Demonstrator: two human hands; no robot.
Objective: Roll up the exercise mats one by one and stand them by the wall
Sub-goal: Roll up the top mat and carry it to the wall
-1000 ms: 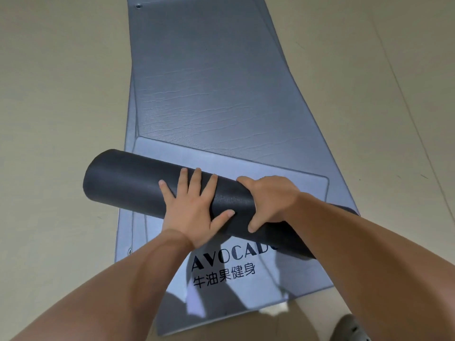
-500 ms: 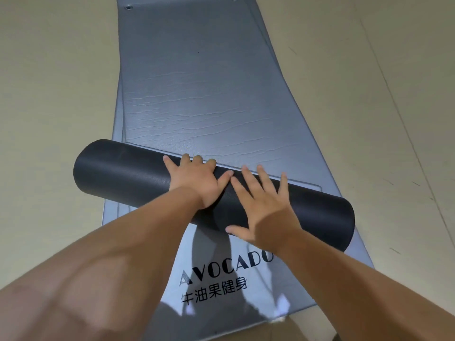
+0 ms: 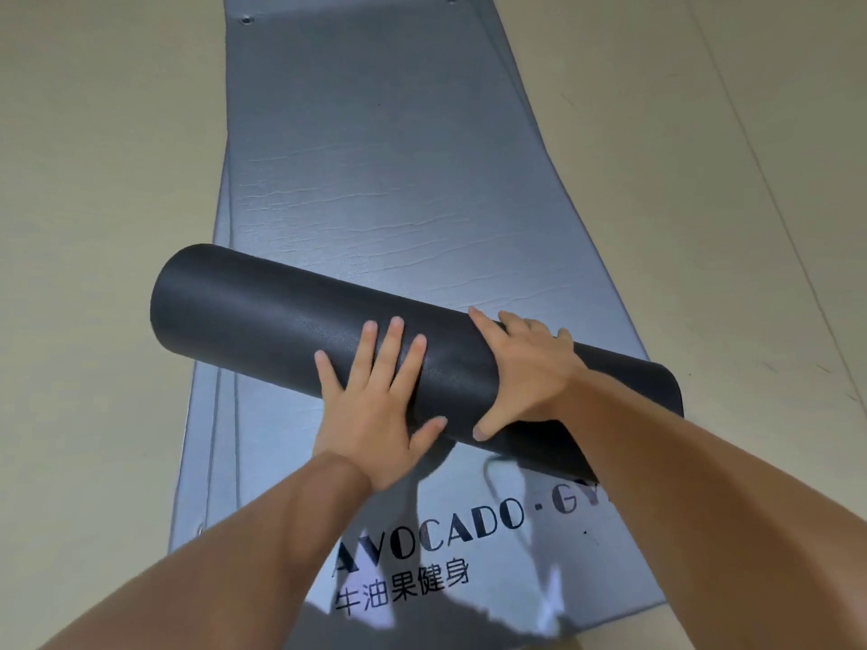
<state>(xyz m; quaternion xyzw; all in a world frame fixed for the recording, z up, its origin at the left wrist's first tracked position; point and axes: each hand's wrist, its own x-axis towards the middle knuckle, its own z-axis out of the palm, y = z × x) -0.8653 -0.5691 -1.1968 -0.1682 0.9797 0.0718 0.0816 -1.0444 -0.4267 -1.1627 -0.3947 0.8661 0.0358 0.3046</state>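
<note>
my left hand (image 3: 375, 405) lies flat, fingers spread, on the dark rolled mat (image 3: 291, 316); my right hand (image 3: 525, 372) curls over its top. the roll sits across the grey mats (image 3: 375, 157) on the floor (image 3: 94, 227).

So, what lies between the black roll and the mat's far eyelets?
Nothing but flat, wrinkled grey mat between the black roll and the eyelets, in the head view.

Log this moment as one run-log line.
phase: mat part-rolled | left hand: flat on roll | right hand: curled over roll | unrolled part: flat ahead | lower mat: underneath roll
</note>
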